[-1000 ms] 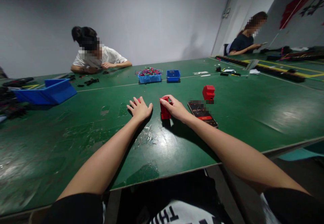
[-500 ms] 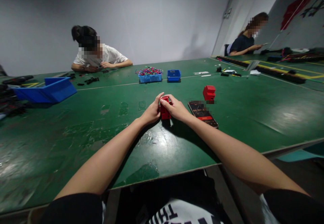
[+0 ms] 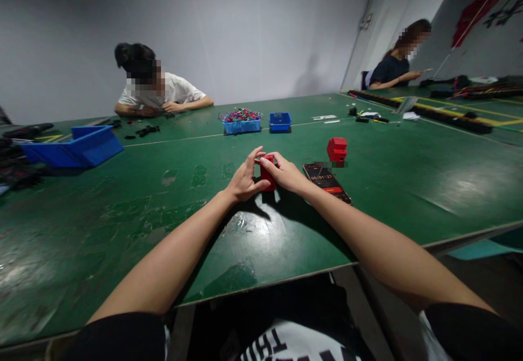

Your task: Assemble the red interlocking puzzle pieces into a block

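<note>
A small red plastic block (image 3: 267, 178) stands upright on the green table, between my hands. My right hand (image 3: 286, 173) is closed on its upper right side, with the thumb across its top front. Around its left side, my left hand (image 3: 244, 180) is open in a C shape, fingers raised behind the top and thumb stretched to the block's lower front. Whether the left fingertips touch it is hard to tell. A second red block (image 3: 337, 149) with a notched side sits to the right. Close to my right wrist lies a phone (image 3: 327, 182) showing a running timer.
Farther back stand a blue tray of coloured wires (image 3: 242, 126) and a small blue bin (image 3: 280, 122). A larger blue bin (image 3: 77, 148) lies at left near dark parts. One person sits across the table; another sits at far right with a phone. The table's front edge is near my body.
My left hand has opened from its grip on the red block; its thumb has moved down to the lower front. The right hand stays on the block.
</note>
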{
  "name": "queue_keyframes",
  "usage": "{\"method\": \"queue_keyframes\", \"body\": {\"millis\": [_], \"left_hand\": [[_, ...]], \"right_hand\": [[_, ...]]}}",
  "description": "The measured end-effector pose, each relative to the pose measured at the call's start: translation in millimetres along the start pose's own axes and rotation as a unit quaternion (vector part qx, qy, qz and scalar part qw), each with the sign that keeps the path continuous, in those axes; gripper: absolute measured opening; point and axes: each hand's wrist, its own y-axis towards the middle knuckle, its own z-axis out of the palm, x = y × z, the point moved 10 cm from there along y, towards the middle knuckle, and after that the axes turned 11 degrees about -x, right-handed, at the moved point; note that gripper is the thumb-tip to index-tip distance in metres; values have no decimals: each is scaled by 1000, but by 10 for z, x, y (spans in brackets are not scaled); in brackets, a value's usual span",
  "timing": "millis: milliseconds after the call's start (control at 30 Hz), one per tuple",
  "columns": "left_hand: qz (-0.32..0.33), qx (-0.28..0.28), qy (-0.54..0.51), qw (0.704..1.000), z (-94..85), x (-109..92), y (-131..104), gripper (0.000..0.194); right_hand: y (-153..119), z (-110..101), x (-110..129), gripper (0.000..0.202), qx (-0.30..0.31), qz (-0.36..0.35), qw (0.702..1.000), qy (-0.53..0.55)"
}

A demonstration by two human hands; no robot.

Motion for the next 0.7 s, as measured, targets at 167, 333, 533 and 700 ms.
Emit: {"method": "queue_keyframes", "body": {"millis": [167,333,533,700], "left_hand": [[45,56,42,997,152,-40,-40,127],[31,48,104,993,158,-1,-20,120],[-8,41,155,987,143,79,-4,115],[-88,21,192,977,80,208,-22,112]], "right_hand": [[21,2,-48,46,12,12,1000,-4],[40,-46,-10,49,21,4,1000,-11],[134,-264,96,38,-11,-91,980,-179],[123,-191,-82,47,99,-97,932,-335]]}}
